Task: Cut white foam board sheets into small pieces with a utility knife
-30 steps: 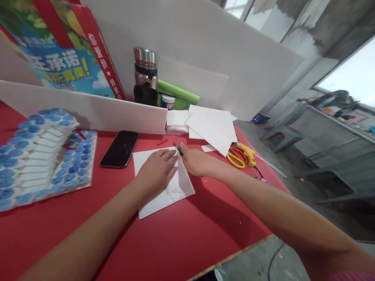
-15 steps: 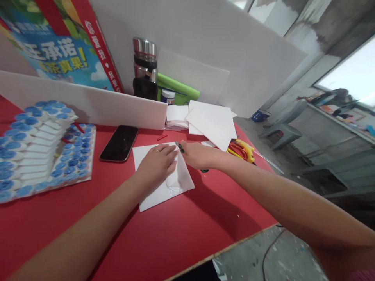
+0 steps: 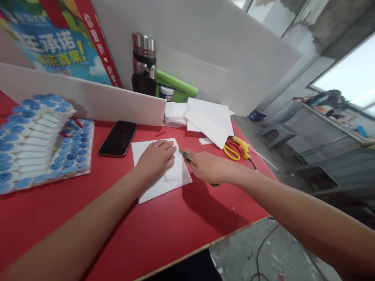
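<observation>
My left hand (image 3: 156, 159) lies with its fingers stretched flat on a white sheet of board (image 3: 149, 193). Under its fingertips and thumb sits a smaller white piece (image 3: 175, 176) with a shiny, film-like lower end. My right hand (image 3: 204, 166) is closed round a green utility knife (image 3: 185, 157). The knife's tip is just at the right edge of the board, near its upper corner, and the handle's end shows below my palm.
On the red table (image 3: 125, 234) lie a phone (image 3: 117, 138), white sheets (image 3: 213, 119), yellow-handled scissors (image 3: 232, 153), a yellow glue gun (image 3: 241, 146) and a blue-flowered white model (image 3: 26, 156). A steel flask (image 3: 144, 62) stands behind, near a small jar (image 3: 166, 93).
My right hand has moved right and slightly down with the knife, away from the smaller white piece. My left hand stays on the board. The view has shifted slightly.
</observation>
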`<state>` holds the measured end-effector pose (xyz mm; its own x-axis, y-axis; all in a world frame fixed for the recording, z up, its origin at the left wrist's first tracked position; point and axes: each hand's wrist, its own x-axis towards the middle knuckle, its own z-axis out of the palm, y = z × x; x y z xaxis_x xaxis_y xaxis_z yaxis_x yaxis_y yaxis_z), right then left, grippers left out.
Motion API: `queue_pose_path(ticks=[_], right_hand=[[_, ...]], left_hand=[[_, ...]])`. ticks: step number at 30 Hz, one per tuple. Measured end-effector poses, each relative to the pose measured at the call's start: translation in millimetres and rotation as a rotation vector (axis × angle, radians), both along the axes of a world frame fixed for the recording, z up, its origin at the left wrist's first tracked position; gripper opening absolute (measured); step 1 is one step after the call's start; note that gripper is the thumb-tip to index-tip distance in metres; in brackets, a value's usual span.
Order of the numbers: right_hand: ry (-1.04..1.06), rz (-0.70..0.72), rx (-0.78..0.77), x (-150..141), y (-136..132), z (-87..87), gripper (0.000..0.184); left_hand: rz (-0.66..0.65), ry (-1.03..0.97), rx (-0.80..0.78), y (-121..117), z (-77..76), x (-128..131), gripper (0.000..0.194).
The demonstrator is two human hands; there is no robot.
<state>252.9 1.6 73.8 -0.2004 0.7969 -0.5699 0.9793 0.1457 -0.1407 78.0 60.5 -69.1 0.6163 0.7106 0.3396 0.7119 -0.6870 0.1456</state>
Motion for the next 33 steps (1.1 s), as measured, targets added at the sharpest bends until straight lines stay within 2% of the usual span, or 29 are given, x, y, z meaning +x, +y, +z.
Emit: queue_pose_path(ticks=[6, 15, 20, 25, 33], right_hand=[[0.011, 0.004, -0.036, 6.3, -22.5, 3.6, 0.062], [-0.017, 0.053, -0.040, 21.2, -62.8, -1.8, 0.073], [-0.049, 0.089, -0.046, 19.8, -64.3, 1.9, 0.075], [-0.042, 0.080, -0.053, 15.9, -61.9, 5.7, 0.070], [-0.057, 0.077, -0.018, 20.3, -73.2, -3.1, 0.071]], left_hand=[[0.000, 0.010, 0.009, -0.3, 1.6, 0.6, 0.036], [0.004, 0.042, 0.010, 0.1, 2.8, 1.5, 0.037], [0.000, 0.042, -0.002, -2.8, 4.3, 2.3, 0.040], [0.006, 0.000, -0.039, -7.0, 4.0, 4.4, 0.070], [0.021, 0.072, -0.034, -5.1, 5.0, 6.2, 0.073]])
